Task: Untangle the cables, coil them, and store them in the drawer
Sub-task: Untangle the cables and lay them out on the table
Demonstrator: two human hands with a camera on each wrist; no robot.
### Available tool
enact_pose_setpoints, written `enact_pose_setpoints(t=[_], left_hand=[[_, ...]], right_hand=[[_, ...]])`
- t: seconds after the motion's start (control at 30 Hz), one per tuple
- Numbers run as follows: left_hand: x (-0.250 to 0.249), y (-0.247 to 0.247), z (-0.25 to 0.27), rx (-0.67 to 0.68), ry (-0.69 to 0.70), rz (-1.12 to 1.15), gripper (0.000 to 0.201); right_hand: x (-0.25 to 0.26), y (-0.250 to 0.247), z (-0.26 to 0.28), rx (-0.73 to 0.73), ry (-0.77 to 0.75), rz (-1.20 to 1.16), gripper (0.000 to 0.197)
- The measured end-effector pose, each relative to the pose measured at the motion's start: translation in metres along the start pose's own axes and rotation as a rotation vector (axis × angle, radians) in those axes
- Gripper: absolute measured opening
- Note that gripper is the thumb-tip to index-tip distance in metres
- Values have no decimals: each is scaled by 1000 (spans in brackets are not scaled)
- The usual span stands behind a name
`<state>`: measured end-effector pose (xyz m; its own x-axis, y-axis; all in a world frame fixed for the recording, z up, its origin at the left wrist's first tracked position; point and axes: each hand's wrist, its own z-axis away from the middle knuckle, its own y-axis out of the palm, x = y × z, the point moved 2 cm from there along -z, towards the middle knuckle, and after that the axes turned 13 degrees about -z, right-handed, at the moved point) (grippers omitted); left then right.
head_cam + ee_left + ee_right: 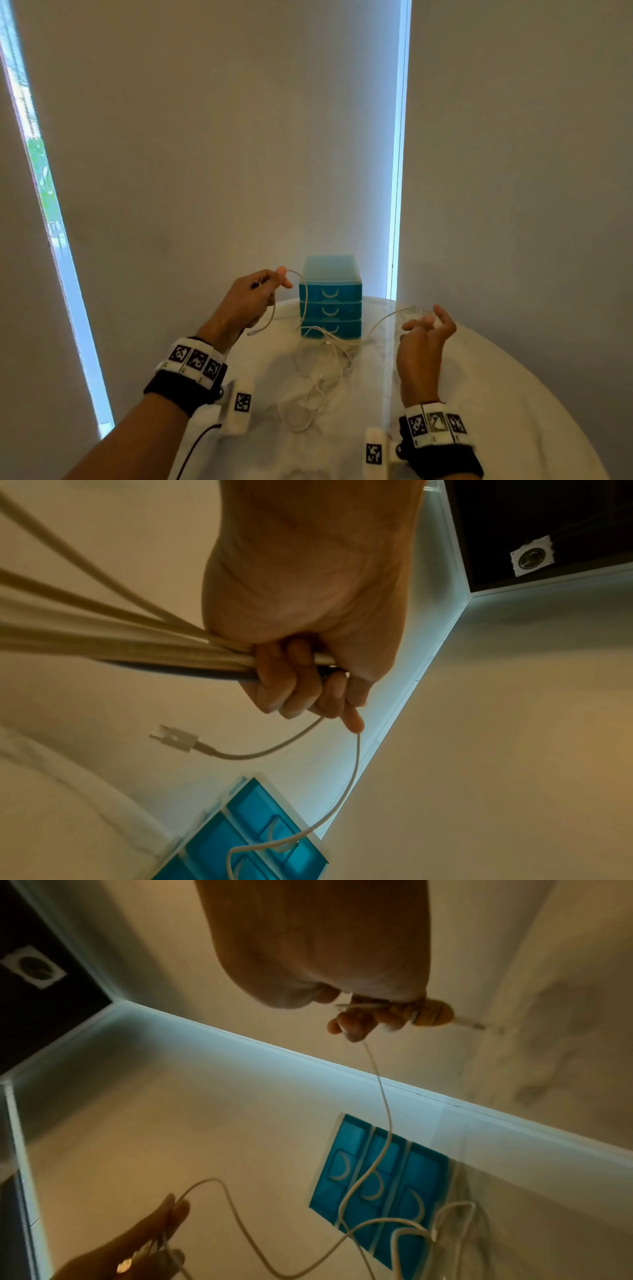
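Observation:
My left hand (pixel 263 287) is raised to the left of the blue drawer unit (pixel 331 301) and grips a white cable (pixel 305 298) near its end; the plug (pixel 178 739) dangles below the curled fingers (pixel 291 685). My right hand (pixel 424 329) is held up at the right, fingertips (pixel 356 1023) pinching another stretch of white cable (pixel 383 1096). That cable runs down past the drawer unit (pixel 380 1175) to a tangle of white cables (pixel 315 383) on the table in front of it. All three drawers are closed.
The round white marble table (pixel 496 394) stands against light roller blinds (pixel 205 137). The drawer unit sits at its far edge. A black lead (pixel 195 445) hangs from my left wrist band.

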<state>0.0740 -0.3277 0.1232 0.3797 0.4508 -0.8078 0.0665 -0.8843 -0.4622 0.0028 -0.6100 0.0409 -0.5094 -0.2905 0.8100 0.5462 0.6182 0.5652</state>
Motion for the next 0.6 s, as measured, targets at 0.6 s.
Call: enact_pose_setpoints(t=[0.6], left_hand=[[-7,-21,-4,-74,-10,32,47]], right_hand=[[53,88,-7,509,122,215,34]])
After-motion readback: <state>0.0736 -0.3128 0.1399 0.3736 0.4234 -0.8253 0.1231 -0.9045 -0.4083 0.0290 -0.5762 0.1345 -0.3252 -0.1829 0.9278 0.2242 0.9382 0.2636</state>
